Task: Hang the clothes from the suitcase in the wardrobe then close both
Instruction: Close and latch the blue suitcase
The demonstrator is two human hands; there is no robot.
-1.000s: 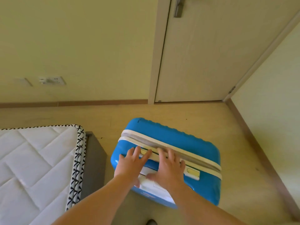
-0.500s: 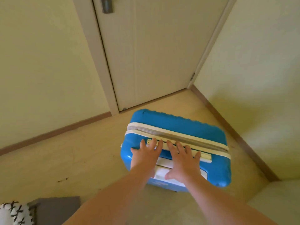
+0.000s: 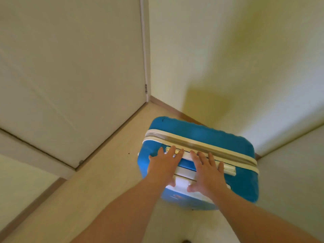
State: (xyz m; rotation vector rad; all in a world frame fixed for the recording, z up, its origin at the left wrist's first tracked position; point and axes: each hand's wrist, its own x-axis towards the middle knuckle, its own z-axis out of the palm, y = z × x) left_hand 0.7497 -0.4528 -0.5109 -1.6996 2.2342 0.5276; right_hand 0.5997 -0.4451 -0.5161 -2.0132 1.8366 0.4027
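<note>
A blue hard-shell suitcase with a white zip band stands closed and upright on the floor, near the corner of the room. My left hand and my right hand lie flat on its top side by side. Their straight fingers reach over the white handle, and both thumbs rest on the handle's near side. No clothes and no wardrobe interior are in view.
A closed pale door fills the left, with its frame meeting the light wooden floor. A yellowish wall with a brown skirting board runs behind the suitcase. A pale panel juts out at the right.
The suitcase has travelled across the floor towards the corner by the door, with both hands staying flat on top. The bed has left the view as the view swung right.
</note>
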